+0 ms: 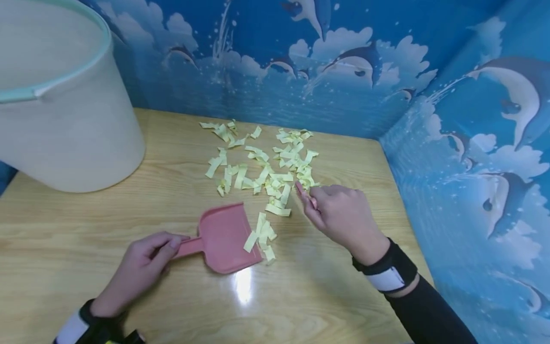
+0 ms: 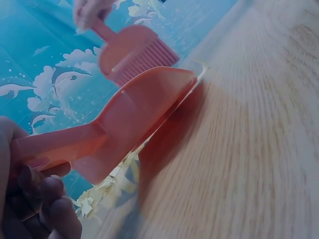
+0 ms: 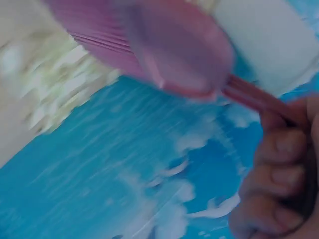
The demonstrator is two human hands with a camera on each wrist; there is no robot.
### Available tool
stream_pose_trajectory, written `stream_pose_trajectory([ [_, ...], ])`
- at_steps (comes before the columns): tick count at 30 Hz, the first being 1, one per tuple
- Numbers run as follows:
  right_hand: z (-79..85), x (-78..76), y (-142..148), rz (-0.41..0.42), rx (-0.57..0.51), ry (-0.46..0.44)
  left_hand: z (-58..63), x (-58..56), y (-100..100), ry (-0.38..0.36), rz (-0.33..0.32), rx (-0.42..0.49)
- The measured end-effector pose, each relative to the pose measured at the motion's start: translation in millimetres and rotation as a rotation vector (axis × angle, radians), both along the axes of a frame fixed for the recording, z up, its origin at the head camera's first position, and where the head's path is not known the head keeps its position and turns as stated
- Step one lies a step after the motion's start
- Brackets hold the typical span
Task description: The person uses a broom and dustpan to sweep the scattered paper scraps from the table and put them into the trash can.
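My left hand grips the handle of a pink dustpan, whose front lip faces right along the tabletop. A few pale yellow paper strips lie across that lip. My right hand holds a small pink brush by its handle, at the right side of the scattered strips. In the left wrist view the brush shows its ribbed bristles beyond the dustpan. The right wrist view has the brush head large and blurred, with fingers curled round the handle.
A large white bucket with a light green rim stands at the back left of the wooden table. Blue dolphin-printed sheeting hangs along the table's back and right edges.
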State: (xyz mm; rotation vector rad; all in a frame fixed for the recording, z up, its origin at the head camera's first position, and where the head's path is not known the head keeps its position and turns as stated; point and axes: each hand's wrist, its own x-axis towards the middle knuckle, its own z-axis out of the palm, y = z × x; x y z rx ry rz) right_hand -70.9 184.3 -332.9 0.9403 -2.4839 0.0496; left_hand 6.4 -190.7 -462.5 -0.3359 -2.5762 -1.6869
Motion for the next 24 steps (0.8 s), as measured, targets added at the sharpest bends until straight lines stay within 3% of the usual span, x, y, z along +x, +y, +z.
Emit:
stream_pose_trajectory([
  [3,-8.2,-4.1,14.3,0.010,0.123,-0.073,1.5,0.1,1.1,-0.006,0.006,0.011],
  [6,-19.1,-0.7,13.5,0.072,0.201,-0.109,1.7,-0.3,2.5,0.006,0.007,0.024],
  [9,-21.6,9.5,2.9,0.170,0.207,-0.105,0.3,-1.2,4.3,0.026,0.006,0.036],
  [14,-8.8,24.6,-13.0,0.289,0.149,-0.068,-2.4,-1.1,7.4,0.033,0.003,0.047],
  [17,1.9,23.2,-14.4,0.282,0.122,-0.041,-3.2,0.8,8.1,0.034,-0.005,0.056],
  [24,14.7,-0.8,0.4,0.148,0.059,-0.085,-1.1,2.6,5.6,0.021,-0.006,0.051],
])
